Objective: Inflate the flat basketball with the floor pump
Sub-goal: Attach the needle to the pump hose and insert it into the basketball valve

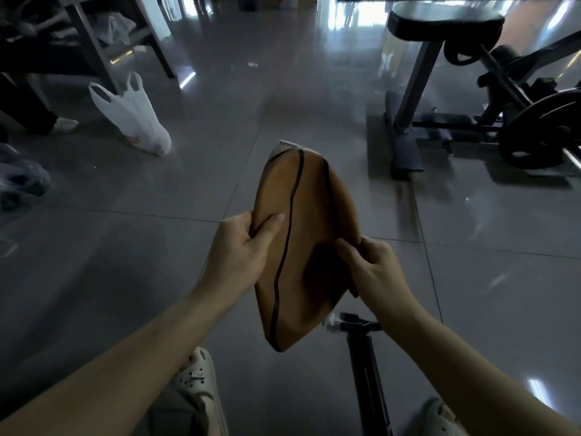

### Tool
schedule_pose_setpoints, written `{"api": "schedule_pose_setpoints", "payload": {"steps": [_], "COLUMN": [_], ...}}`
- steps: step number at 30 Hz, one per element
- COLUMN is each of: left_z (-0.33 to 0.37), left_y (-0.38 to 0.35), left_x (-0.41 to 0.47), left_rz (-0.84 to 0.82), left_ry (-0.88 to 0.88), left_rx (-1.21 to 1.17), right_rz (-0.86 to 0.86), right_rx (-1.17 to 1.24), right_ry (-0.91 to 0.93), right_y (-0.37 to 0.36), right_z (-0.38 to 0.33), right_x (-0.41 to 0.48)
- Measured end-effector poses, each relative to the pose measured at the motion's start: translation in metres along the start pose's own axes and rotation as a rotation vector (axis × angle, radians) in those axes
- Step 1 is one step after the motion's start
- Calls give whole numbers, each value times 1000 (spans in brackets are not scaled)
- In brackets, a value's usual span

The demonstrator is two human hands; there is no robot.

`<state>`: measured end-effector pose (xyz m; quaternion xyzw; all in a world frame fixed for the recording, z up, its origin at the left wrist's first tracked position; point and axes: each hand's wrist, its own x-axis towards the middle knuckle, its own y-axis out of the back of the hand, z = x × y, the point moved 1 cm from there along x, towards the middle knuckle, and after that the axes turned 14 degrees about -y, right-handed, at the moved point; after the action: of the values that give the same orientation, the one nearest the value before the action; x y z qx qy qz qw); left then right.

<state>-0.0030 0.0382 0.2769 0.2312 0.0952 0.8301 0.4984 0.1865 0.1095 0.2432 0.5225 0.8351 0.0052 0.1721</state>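
Pump (pixel 366 372) below basketball (pixel 301 247), bag (pixel 132 116) and bench (pixel 445 23) beyond

I count one flat basketball (pixel 301 247), one floor pump (pixel 366 372), and my two hands on the ball: left hand (pixel 239 247), right hand (pixel 374 269). Two sandals: left sandal (pixel 198 379), right sandal (pixel 440 416). One white plastic bag (pixel 135 116), one weight plate (pixel 544 130).

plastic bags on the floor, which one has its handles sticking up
The white bag by the table leg; the greyish bag at the left edge lies crumpled low.
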Motion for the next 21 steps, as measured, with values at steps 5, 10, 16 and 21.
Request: {"api": "schedule_pose_setpoints", "payload": {"steps": [5, 10, 16, 21], "left_z": [-10, -14, -29, -43], "left_y": [8, 5, -6, 2], "left_x": [16, 33, 21, 28], "left_rz": [-124, -621, -676, -679], "left_ry": [-167, -754, -656, -472], "left_rx": [661, 842, 734, 696], "right_rz": [-102, -385, -415, -207], "right_rx": [-104, -414, -465, -801], "right_ry": [16, 44, 48, -23], "right_y": [17, 32, 24, 52], "right_z": [0, -12, -8, -2], "right_x": [12, 15, 3, -3]}}
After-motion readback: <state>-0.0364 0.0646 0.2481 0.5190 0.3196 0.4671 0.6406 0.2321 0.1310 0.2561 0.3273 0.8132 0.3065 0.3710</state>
